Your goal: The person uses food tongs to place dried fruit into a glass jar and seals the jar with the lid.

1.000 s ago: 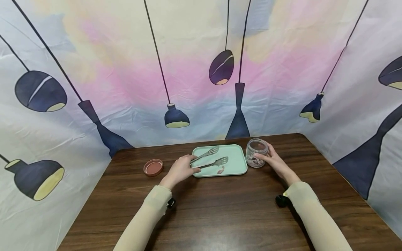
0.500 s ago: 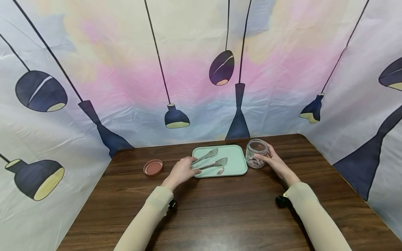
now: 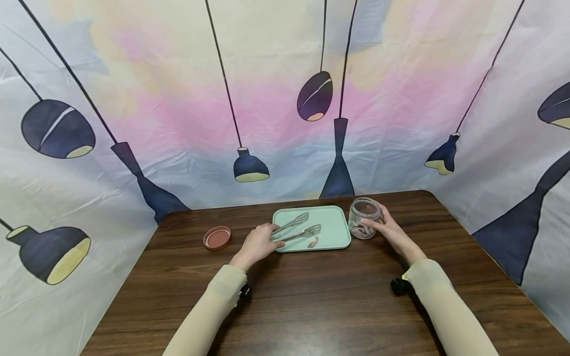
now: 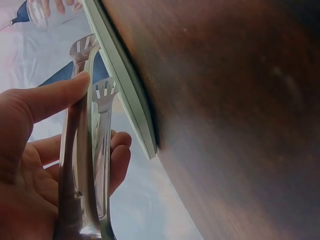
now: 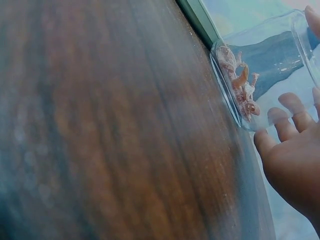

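Observation:
My left hand [image 3: 257, 244] holds metal serving tongs [image 3: 297, 234] with slotted ends, thumb on one arm and fingers round the other. The tongs' two arms are spread apart over the pale green tray [image 3: 334, 241]. A small pinkish curled piece [image 3: 313, 242] lies on the tray just below the nearer tip. My right hand [image 3: 392, 231] grips a lidless glass jar [image 3: 364, 217] that stands upright on the table beside the tray's right end. In the right wrist view, several pinkish shrivelled pieces [image 5: 240, 82] lie at the jar's bottom; what they are I cannot tell.
A reddish-brown round lid [image 3: 217, 238] lies on the dark wooden table [image 3: 320, 296], left of my left hand. Behind the table hangs a cloth [image 3: 285, 123] printed with lamps. The table's far edge runs close behind the tray and jar.
The tongs' slotted tips have shifted slightly left and towards me, with the nearer tip now closer above the pink piece. My right hand and the jar have stayed in place.

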Tool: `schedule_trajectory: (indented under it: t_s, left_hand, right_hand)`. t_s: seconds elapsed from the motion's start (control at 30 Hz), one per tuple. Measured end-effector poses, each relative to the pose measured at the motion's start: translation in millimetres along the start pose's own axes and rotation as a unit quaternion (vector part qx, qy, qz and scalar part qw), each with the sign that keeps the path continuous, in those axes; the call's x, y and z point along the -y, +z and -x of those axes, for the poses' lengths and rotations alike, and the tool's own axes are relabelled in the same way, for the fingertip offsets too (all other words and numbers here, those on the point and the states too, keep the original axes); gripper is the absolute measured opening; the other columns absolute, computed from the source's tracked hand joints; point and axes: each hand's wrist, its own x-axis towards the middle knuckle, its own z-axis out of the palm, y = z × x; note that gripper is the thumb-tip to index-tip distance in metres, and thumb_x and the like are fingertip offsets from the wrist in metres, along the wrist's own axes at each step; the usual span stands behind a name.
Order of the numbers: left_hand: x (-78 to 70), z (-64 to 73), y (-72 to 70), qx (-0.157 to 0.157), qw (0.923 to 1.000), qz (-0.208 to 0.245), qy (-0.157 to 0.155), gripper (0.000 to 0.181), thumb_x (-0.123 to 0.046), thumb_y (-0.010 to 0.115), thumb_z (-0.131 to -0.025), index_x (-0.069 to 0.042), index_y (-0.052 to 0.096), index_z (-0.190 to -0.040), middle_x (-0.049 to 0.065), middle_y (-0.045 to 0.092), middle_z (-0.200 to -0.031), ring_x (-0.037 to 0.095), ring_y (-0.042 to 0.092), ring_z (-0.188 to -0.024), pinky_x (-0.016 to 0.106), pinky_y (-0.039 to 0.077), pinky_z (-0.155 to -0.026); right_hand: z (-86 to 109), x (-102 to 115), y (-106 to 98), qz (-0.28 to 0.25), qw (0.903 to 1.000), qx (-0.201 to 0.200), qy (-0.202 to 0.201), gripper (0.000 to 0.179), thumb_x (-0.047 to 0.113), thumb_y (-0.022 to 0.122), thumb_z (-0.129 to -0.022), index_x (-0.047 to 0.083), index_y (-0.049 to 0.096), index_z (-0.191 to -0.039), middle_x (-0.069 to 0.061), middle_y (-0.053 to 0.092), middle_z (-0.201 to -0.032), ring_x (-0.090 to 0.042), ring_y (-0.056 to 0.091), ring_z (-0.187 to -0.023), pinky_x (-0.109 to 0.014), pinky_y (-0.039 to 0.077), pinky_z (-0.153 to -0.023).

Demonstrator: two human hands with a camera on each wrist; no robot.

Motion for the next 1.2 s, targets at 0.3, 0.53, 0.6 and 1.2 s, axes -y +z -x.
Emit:
schedule_trajectory:
  t_s: [0.3,0.53,0.6,1.2]
  left_hand:
    - [0.1,1.6,1.5,-0.006,1.0,0.0,0.0,0.05,-0.027,0.078,-0.091,-0.002,0.064,-0.133,0.019,0.064,-0.13,0.034,0.066,-0.108,0.05,0.053,-0.088]
    - [0.0,1.6,3.1,-0.018,0.9996,-0.006,0.021,0.042,-0.024,0.079,-0.09,-0.005,0.069,-0.126,0.014,0.069,-0.121,0.031,0.068,-0.102,0.048,0.055,-0.084]
    - [-0.1,1.5,3.5,-0.024,0.9993,-0.012,0.026,0.04,-0.023,0.079,-0.09,-0.006,0.07,-0.124,0.012,0.07,-0.119,0.029,0.069,-0.099,0.047,0.055,-0.082]
    - [-2.5,2.1,2.0,-0.05,0.9979,-0.014,0.039,0.024,-0.014,0.078,-0.09,-0.01,0.076,-0.113,0.007,0.074,-0.102,0.016,0.064,-0.071,0.038,0.052,-0.065]
  right_hand:
    - [1.1,2.0,1.2,-0.011,0.9999,0.0,0.004,0.094,0.034,0.068,-0.098,0.018,0.003,-0.163,-0.017,0.015,-0.166,-0.04,0.007,-0.153,-0.062,0.015,-0.117]
    - [1.3,1.8,0.6,-0.016,0.9999,0.003,0.0,0.094,0.033,0.068,-0.098,0.018,0.003,-0.164,-0.018,0.01,-0.166,-0.041,0.005,-0.152,-0.063,0.015,-0.116]
    - [0.8,1.7,0.2,-0.015,0.9999,0.003,0.001,0.094,0.034,0.068,-0.098,0.019,0.002,-0.164,-0.017,0.011,-0.166,-0.041,0.006,-0.152,-0.063,0.016,-0.116]
    - [0.4,2.8,0.0,-0.015,0.9999,0.002,0.005,0.094,0.034,0.068,-0.098,0.02,0.002,-0.164,-0.016,0.011,-0.167,-0.039,0.005,-0.153,-0.062,0.015,-0.117]
